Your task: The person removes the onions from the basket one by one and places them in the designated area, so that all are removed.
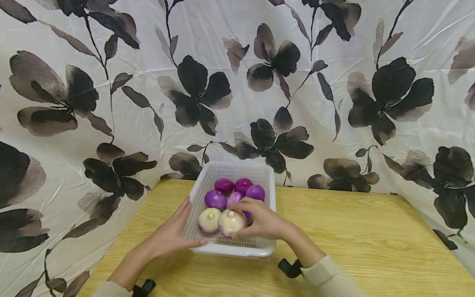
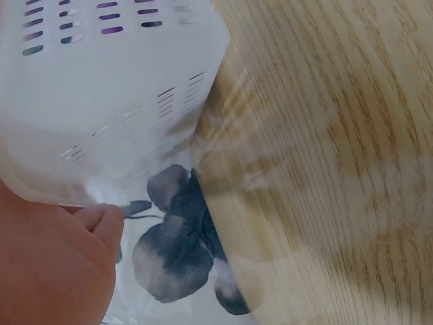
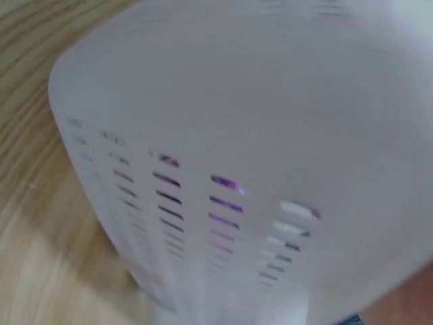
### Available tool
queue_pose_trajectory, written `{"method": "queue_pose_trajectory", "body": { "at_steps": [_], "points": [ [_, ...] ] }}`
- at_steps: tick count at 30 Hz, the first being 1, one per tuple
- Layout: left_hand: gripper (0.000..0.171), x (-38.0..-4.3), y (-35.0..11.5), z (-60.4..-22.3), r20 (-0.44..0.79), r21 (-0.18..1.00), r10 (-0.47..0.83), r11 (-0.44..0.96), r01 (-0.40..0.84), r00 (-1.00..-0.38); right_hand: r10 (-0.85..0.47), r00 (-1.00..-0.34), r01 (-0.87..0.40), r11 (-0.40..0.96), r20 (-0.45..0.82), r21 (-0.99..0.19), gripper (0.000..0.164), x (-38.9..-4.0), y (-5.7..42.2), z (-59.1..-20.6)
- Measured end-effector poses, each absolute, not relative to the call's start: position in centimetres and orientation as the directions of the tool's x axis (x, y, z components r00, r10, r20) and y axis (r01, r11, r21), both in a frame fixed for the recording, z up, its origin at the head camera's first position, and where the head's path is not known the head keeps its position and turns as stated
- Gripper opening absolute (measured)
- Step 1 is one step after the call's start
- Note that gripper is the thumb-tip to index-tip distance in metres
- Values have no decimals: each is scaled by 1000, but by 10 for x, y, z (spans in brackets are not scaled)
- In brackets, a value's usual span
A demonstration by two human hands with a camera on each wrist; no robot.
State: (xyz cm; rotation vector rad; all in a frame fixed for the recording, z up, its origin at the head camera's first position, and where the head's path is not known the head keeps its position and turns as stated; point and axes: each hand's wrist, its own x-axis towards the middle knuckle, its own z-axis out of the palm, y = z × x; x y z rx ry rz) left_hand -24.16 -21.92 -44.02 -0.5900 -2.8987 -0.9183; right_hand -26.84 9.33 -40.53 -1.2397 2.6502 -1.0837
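Note:
A white perforated plastic basket (image 1: pixel 268 245) stands on the wooden table, with several smooth round turnips inside. Two show cream sides with a stubby tip facing up, and the others show purple. My right hand (image 1: pixel 259 218) reaches over the front right rim and grips the nearer cream turnip (image 1: pixel 231 224), fingers across its top and thumb at its lower right. Beside it lies the other cream turnip (image 1: pixel 208 220), behind them the purple turnips (image 1: pixel 215 199). My left hand (image 1: pixel 170 235) holds the basket's front left corner, thumb over the front rim and fingers along the outer left side.
The light wooden table (image 1: pixel 341 231) extends to both sides of the basket. A white cloth (image 1: pixel 237 103) with dark flowers hangs right behind the table's far edge. Dark fittings (image 1: pixel 290 268) sit at both wrists, below beige sleeves (image 1: pixel 330 274).

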Motion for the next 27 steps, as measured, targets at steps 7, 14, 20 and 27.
{"method": "queue_pose_trajectory", "body": {
  "at_steps": [7, 14, 20, 27],
  "points": [
    [131, -242, -220, -437, 150, 541, 340, 758, 364, -929, -632, -708, -657, 424, 317, -623, 64, -268, 105, -396],
    [132, -241, -218, -437, 128, 536, 340, 767, 353, -932, -613, -738, -618, 445, 282, -648, 67, -269, 122, -395],
    [131, -240, -218, -437, 138, 527, 342, 769, 361, -929, -589, -760, -570, 405, 273, -715, 68, -272, 136, -395],
    [130, -239, -218, -438, 133, 543, 338, 761, 354, -932, -550, -783, -561, 422, 290, -712, 65, -273, 155, -394]
  ]
}}
